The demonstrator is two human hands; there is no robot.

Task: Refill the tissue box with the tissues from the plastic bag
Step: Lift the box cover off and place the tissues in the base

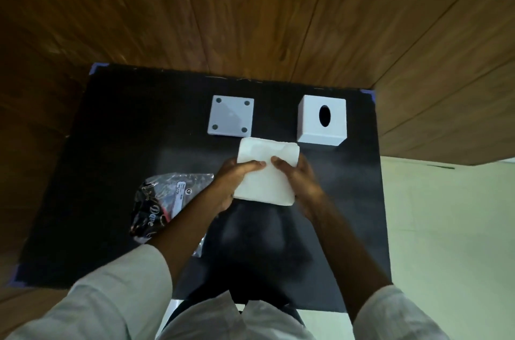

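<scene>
Both hands are closed on the stack of tissues [266, 172]: the left hand [231, 181] clamps its left edge, the right hand [299, 178] its right edge, thumbs laid across the top face. The stack is held above the black mat [125, 122], near its centre. The plastic bag [164, 203] lies crumpled and apparently emptied at near left, partly hidden under the left forearm. The tissue box [322, 120] is seen at far right with its oval slot up; its base plate [230, 116] is set apart at far left, feet upward. The step in hand is judged to be transfer of the stack to the box. Next, the box would probably need turning open side up, the stack squared to fit.
</scene>
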